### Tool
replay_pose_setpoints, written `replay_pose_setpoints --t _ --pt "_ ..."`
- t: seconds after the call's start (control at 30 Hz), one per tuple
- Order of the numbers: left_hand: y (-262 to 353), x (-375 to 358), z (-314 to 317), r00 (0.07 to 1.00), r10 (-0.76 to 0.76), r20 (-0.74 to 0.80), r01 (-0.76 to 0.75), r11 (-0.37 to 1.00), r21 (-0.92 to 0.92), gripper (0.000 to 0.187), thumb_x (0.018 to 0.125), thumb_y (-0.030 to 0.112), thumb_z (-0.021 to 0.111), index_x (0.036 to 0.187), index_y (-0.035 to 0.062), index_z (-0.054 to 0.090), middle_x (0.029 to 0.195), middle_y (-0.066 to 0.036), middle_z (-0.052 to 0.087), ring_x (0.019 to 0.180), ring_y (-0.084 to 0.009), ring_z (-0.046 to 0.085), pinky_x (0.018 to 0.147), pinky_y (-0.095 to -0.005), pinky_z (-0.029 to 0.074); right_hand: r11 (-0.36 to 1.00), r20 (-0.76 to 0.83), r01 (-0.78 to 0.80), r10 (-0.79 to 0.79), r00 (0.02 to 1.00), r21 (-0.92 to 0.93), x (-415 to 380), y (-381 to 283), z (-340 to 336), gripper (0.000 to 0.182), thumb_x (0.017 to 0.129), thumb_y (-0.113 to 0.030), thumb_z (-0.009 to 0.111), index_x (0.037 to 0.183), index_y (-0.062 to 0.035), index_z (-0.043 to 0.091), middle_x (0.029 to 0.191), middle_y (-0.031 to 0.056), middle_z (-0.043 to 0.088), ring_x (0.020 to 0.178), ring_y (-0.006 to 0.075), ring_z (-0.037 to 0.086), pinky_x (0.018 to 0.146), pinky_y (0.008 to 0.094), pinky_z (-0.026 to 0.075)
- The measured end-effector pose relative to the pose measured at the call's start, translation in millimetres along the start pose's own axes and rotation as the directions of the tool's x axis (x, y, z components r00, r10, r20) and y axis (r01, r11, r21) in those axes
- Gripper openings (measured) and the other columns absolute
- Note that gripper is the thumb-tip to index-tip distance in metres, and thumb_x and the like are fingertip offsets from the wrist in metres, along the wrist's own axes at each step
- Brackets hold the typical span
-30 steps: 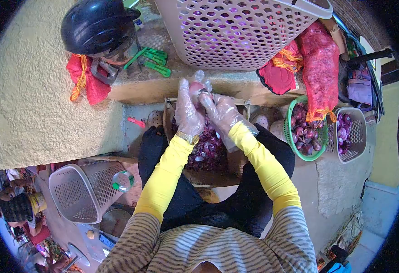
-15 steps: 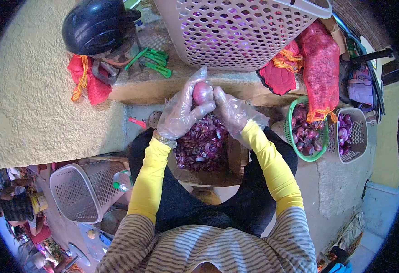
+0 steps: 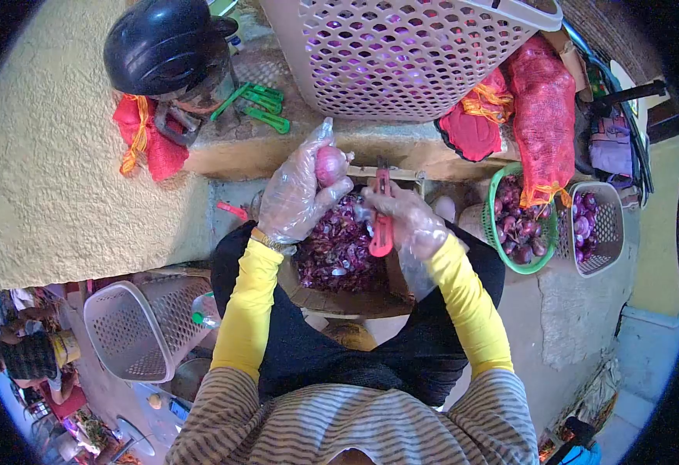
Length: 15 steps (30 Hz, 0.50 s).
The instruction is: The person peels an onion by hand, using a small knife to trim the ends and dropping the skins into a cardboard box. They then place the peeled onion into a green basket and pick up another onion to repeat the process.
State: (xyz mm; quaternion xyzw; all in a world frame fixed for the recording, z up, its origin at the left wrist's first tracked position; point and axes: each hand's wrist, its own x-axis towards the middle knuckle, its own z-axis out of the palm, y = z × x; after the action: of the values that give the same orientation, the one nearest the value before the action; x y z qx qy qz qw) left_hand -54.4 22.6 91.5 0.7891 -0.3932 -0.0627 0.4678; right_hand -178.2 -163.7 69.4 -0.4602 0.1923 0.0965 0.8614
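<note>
My left hand [image 3: 299,190], in a clear plastic glove, holds a purple onion [image 3: 330,167] with its root end pointing right. Just to the right, my right hand [image 3: 409,215], also gloved, grips a red box cutter [image 3: 382,225] whose blade end points up, away from me. Hand and cutter are apart from the onion. Below both hands, a cardboard box [image 3: 401,275] between my knees holds a heap of purple onion skins [image 3: 339,252].
A large perforated basket [image 3: 401,70] of onions stands on the ledge, beside green cutters [image 3: 266,105] and a black helmet [image 3: 161,46]. Red mesh sack [image 3: 542,116], green basket [image 3: 553,252] and grey basket [image 3: 607,225] are right. Another basket [image 3: 134,329] and a person [image 3: 33,353] are lower left.
My right hand has moved away from the onion, down and to the right, and the red cutter now shows in it. My left hand has shifted slightly left with the onion.
</note>
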Motion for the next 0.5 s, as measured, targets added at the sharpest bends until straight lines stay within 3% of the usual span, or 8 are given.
replay_pose_setpoints --t 0.03,0.13,0.2,0.27,0.3,0.33,0.43,0.5 --pt "0 0 0 1.000 0.017 -0.012 -0.016 1.000 0.020 0.069 0.090 0.012 0.072 0.147 0.0011 0.036 0.134 -0.019 0.058 0.116 -0.0234 0.067 0.103 -0.0363 0.049 0.999 0.001 0.033 -0.033 0.999 0.014 -9 -6 1 0.030 0.103 -0.020 0.059 0.128 -0.0045 0.052 0.101 0.0022 0.061 0.088 0.0141 0.061 0.082 0.0283 0.052" --pt "0 0 0 0.999 0.018 -0.034 -0.016 0.999 0.032 0.075 0.087 0.018 0.076 0.148 0.0022 0.036 0.132 -0.020 0.060 0.114 -0.0304 0.065 0.101 -0.0398 0.049 0.964 0.031 0.226 -0.233 0.972 0.140 -20 8 12 0.041 0.104 -0.018 0.055 0.141 -0.0021 0.045 0.103 0.0035 0.061 0.090 0.0135 0.062 0.081 0.0255 0.052" --pt "3 1 -1 0.999 0.001 -0.042 -0.001 1.000 0.020 0.084 0.084 0.023 0.080 0.151 0.0034 0.035 0.127 -0.020 0.063 0.114 -0.0375 0.063 0.100 -0.0434 0.048 0.965 -0.123 0.216 -0.199 0.972 0.148 -41 1 43 0.052 0.106 -0.016 0.050 0.153 -0.0002 0.034 0.118 0.0087 0.062 0.090 0.0141 0.061 0.080 0.0263 0.052" --pt "12 3 -5 0.997 0.061 -0.039 -0.052 0.980 0.191 0.084 0.083 0.024 0.079 0.152 0.0042 0.035 0.129 -0.022 0.061 0.114 -0.0388 0.062 0.101 -0.0447 0.048 0.851 -0.113 0.314 -0.392 0.913 -0.420 -36 13 39 0.060 0.106 -0.016 0.045 0.159 -0.0012 0.021 0.134 0.0131 0.058 0.089 0.0144 0.061 0.084 0.0281 0.053" --pt "10 2 -5 0.997 0.060 -0.040 -0.052 0.980 0.192 0.084 0.083 0.024 0.079 0.152 0.0042 0.035 0.129 -0.022 0.061 0.114 -0.0388 0.062 0.101 -0.0447 0.048 0.777 -0.080 0.298 -0.405 0.911 -0.554 -40 5 45 0.057 0.106 -0.012 0.042 0.158 0.0002 0.022 0.144 0.0181 0.053 0.105 0.0230 0.065 0.095 0.0329 0.051" --pt "8 3 -3 0.997 0.071 -0.042 -0.061 0.978 0.201 0.084 0.084 0.024 0.079 0.152 0.0046 0.034 0.131 -0.022 0.060 0.115 -0.0392 0.061 0.101 -0.0450 0.047 0.777 -0.078 0.298 -0.405 0.911 -0.555 -37 8 44 0.057 0.106 -0.012 0.042 0.158 0.0002 0.022 0.144 0.0181 0.053 0.105 0.0230 0.065 0.095 0.0329 0.051" --pt "5 3 -2 0.998 0.051 -0.034 -0.043 0.978 0.203 0.084 0.084 0.025 0.079 0.152 0.0054 0.034 0.132 -0.023 0.059 0.117 -0.0400 0.060 0.102 -0.0458 0.047 0.456 0.095 0.456 -0.620 0.779 -0.764 -29 12 45 0.055 0.104 -0.006 0.040 0.156 0.0042 0.024 0.148 0.0269 0.049 0.140 0.0337 0.047 0.112 0.0375 0.039" --pt "5 3 -1 1.000 0.020 -0.023 -0.015 0.981 0.196 0.084 0.085 0.026 0.079 0.153 0.0057 0.034 0.132 -0.023 0.058 0.118 -0.0403 0.059 0.102 -0.0461 0.047 0.412 0.116 0.477 -0.650 0.751 -0.777 -26 15 48 0.056 0.103 -0.004 0.041 0.155 0.0050 0.024 0.146 0.0279 0.049 0.139 0.0341 0.049 0.112 0.0375 0.039"
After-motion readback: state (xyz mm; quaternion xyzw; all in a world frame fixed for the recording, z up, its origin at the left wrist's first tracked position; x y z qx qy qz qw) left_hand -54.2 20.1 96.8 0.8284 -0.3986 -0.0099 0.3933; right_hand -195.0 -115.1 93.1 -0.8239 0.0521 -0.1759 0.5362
